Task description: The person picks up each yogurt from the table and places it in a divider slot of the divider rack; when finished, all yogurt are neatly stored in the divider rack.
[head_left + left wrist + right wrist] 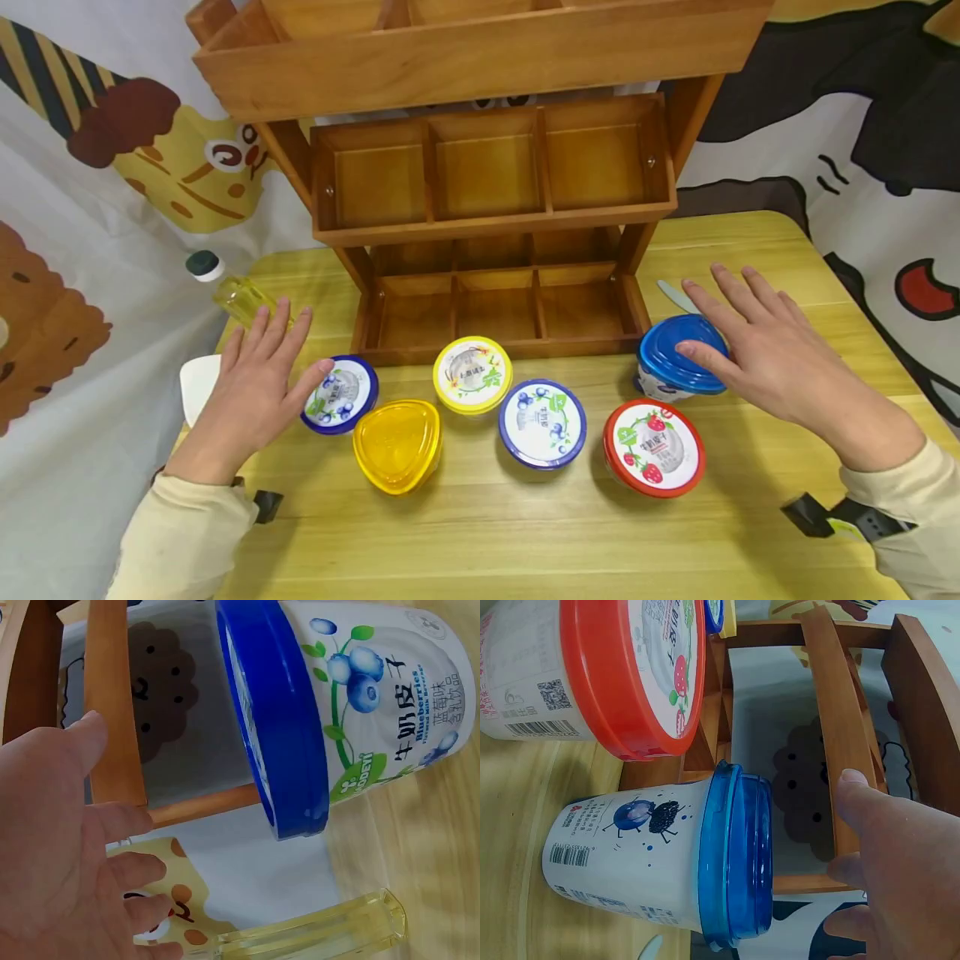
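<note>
My left hand [258,392] hovers with spread fingers beside a blue-lidded blueberry milk tub [341,394], holding nothing. The left wrist view shows that tub's printed side [382,690] apart from the fingers. At the right, my other hand [772,358] is spread above and beside a tub with a clear blue lid [678,354]; the right wrist view shows a gap between them. Between the hands stand a yellow triangular-lidded tub [397,446], a yellow-rimmed tub [472,375], a second blueberry tub [542,423] and a red-rimmed strawberry tub [654,447].
Behind the tubs rises a wooden tiered rack [495,225] with divided compartments. A bottle of yellow liquid [243,298] stands at the left, near a white object [198,385] partly behind my left hand. A pale blade-like piece [677,296] lies near the right hand.
</note>
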The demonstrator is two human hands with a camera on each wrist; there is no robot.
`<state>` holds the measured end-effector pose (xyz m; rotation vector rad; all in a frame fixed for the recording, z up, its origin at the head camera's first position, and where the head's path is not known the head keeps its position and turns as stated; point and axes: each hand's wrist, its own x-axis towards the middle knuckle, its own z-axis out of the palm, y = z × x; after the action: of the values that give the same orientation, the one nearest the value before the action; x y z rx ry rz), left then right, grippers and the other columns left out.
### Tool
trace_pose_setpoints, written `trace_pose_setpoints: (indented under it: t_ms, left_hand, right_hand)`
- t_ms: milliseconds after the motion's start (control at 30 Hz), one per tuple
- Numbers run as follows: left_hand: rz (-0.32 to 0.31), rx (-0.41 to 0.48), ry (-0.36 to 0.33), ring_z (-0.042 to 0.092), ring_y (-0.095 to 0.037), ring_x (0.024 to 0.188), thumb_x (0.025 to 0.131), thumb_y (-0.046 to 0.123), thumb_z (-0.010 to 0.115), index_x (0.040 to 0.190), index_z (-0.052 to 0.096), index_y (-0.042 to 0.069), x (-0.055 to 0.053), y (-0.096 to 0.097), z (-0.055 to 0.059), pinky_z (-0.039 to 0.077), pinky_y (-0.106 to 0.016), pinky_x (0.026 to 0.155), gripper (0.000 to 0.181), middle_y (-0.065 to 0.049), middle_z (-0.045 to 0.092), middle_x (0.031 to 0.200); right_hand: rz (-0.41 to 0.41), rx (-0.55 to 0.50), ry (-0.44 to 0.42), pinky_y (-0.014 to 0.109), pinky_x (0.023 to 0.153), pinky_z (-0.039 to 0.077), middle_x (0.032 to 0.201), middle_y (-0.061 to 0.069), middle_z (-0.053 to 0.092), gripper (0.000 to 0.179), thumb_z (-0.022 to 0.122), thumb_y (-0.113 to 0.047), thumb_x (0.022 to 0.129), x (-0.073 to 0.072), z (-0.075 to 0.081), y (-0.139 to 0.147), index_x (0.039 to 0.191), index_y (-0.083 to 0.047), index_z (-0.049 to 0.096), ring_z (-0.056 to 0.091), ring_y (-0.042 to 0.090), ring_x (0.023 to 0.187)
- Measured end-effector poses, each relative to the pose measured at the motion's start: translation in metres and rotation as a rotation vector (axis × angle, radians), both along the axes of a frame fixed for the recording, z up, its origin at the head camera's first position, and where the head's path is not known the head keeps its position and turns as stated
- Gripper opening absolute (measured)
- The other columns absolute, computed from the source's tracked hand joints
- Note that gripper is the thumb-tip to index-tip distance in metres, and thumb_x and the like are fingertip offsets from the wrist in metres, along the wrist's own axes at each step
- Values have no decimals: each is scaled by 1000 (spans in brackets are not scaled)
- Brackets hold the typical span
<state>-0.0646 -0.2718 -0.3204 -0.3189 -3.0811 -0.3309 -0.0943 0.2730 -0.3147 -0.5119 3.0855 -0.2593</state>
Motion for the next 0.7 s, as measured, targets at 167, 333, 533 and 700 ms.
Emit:
trace_pose_setpoints:
  t_ms: [167, 333, 533, 700]
  left_hand:
    - [-19, 112, 56, 19, -49, 146, 101, 46, 50, 155, 24, 2, -8, -3, 9, 15, -66, 116, 73, -25, 18, 161]
    - [23, 250, 87, 37, -52, 136, 100, 39, 56, 152, 32, 1, -26, -3, 25, 30, -66, 110, 68, -28, 35, 153]
    - [82, 465, 78, 48, -44, 131, 102, 35, 52, 149, 39, 5, -52, -1, 43, 40, -60, 104, 57, -21, 45, 149]
    - [158, 603, 49, 50, -30, 133, 102, 43, 47, 152, 36, 14, -76, 1, 61, 44, -46, 107, 58, -9, 45, 152]
  right_hand:
    - [15, -9, 28, 74, 113, 9, 162, 25, 13, 79, 54, -54, 96, 1, -1, 1, 157, -16, 22, 2, 50, 148]
    - [38, -31, 61, 65, 119, 4, 160, 28, 16, 80, 58, -51, 95, 3, -2, 6, 157, -15, 22, 5, 51, 148]
    - [40, -55, 90, 72, 112, 17, 159, 28, 20, 84, 65, -50, 91, 7, -2, 8, 157, -17, 24, 13, 53, 146]
    - [29, -52, 104, 77, 98, 32, 155, 28, 27, 91, 72, -51, 85, 10, -3, 6, 156, -17, 26, 27, 53, 138]
